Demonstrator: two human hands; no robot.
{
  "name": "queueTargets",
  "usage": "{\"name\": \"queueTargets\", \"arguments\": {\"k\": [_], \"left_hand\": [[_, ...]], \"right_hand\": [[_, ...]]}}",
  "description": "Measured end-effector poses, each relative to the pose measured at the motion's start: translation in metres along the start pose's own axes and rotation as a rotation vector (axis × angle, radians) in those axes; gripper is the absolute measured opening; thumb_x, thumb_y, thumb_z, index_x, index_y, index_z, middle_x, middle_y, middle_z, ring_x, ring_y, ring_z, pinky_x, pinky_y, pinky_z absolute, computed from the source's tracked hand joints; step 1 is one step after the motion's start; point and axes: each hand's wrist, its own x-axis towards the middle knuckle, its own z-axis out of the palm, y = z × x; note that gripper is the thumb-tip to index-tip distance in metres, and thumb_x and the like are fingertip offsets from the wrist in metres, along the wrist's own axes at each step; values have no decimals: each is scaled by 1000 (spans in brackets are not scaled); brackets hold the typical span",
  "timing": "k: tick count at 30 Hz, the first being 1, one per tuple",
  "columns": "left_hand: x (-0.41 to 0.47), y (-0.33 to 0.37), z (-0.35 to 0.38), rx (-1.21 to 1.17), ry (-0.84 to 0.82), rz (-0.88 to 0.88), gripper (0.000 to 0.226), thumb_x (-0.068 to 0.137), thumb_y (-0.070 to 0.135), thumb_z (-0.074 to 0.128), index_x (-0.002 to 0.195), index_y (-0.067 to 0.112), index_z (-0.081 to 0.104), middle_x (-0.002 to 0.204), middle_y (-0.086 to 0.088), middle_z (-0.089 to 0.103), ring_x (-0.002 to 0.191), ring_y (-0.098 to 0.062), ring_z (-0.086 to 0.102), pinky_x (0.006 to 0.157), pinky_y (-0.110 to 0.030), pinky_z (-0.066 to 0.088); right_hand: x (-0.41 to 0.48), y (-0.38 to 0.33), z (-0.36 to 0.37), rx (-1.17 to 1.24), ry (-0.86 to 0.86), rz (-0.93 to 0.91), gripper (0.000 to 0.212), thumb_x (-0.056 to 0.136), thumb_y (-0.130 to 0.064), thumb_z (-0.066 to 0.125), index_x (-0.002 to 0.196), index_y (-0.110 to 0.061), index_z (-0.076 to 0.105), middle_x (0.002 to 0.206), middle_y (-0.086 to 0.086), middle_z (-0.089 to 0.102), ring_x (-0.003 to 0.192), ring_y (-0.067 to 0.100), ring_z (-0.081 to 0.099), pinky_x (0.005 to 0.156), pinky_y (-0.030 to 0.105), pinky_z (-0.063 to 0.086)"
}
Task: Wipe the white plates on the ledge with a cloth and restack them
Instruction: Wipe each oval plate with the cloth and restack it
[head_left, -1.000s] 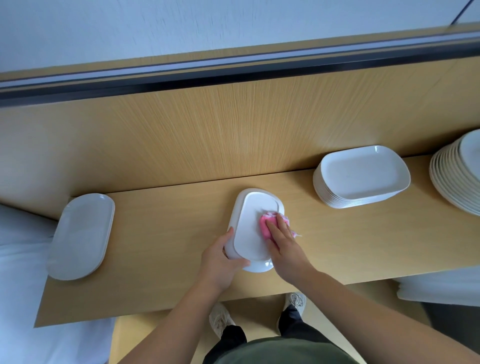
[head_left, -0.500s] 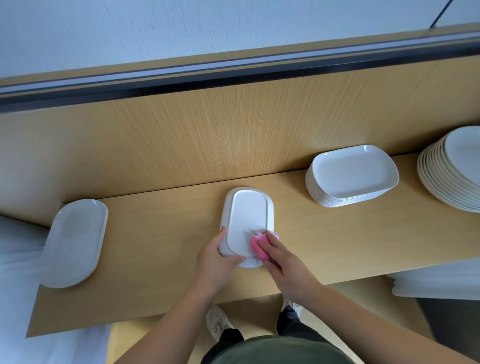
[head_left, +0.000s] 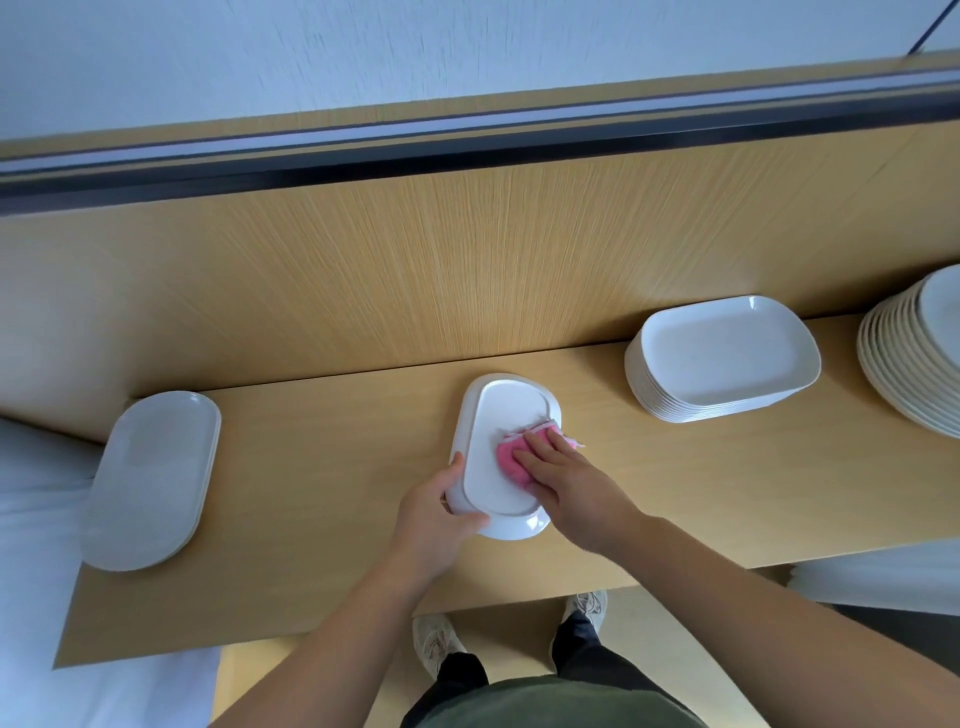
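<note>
- Wiping step: left hand (head_left: 436, 514) grips oval plate (head_left: 506, 415) rim; right hand (head_left: 566, 478), fingers flat, presses pink cloth (head_left: 506, 460).
- Next, probably: carry plate onto left stack (head_left: 150, 478).

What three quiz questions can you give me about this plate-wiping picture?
1. True or false: the right hand presses a pink cloth onto the oval plate.
2. Which hand grips that plate's edge? A) left hand B) right hand C) neither
3. How many other plate piles stand on the ledge?

Key: 1 true. 2 A. 3 three: the oval pile on the left, the rectangular pile and the round pile on the right.
</note>
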Motion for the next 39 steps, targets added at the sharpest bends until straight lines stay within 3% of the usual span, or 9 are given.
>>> {"name": "queueTargets", "arguments": {"k": [2,5,8,11,18,26,28,30,39], "left_hand": [[0,1,0,13,-2,0,82,73,3,78,145,16,41,139,2,53,118,-15,54,93,-20,47],[0,2,0,18,-15,-7,83,74,3,78,146,16,40,141,3,50,121,-13,51,100,-24,45],[1,2,-2,7,-30,-23,83,74,4,79,146,17,40,141,4,49,121,-11,50,101,-24,44],[1,2,-2,4,-36,-25,84,72,3,79,146,16,40,141,5,48,122,-9,50,98,-19,43],[2,1,-3,-4,-27,-16,85,70,3,80,145,17,42,140,5,50,122,-8,51,101,-21,44],[2,2,-2,-16,-8,-17,85,68,2,81,143,17,44,135,4,55,117,-9,55,97,-19,45],[2,3,-2,-25,0,-12,83,68,0,81,142,17,46,130,5,57,113,-9,56,91,-12,46],[2,2,-2,-31,8,-5,80,68,-3,79,140,16,49,122,6,61,106,-8,59,81,-5,46],[4,4,-2,-76,4,-10,88,64,-2,85,141,9,46,124,-8,61,97,-13,61,69,-7,50]], "right_hand": [[13,7,-5,-41,-20,3,60,96,-39,19,145,-14,44,151,10,41,144,34,27,120,46,16],[31,12,-15,-66,-35,71,67,93,-48,14,148,-19,40,153,4,37,145,30,23,119,46,21],[48,13,-24,-107,-11,103,49,103,-37,31,149,-21,37,154,0,33,145,27,21,115,47,24],[61,12,-25,-164,-16,92,48,103,-26,37,150,-19,31,156,3,27,145,31,20,115,48,24],[72,-10,-24,-249,-115,150,57,104,-23,26,156,-22,3,164,4,-4,149,34,-5,119,50,1],[47,-10,-14,-235,-182,-72,55,105,-25,26,155,-26,2,163,-4,-3,149,30,-14,120,51,-2],[37,-11,-9,-222,-181,-131,55,103,-28,23,155,-25,3,163,-4,-3,148,30,-15,120,50,-3],[27,-10,-4,-240,-198,-176,57,104,-26,28,155,-25,4,163,-3,-3,148,29,-16,121,48,-6],[-10,-3,3,-188,-190,-327,59,103,-14,42,153,-27,13,159,-10,4,146,19,-16,116,38,-15]]}}
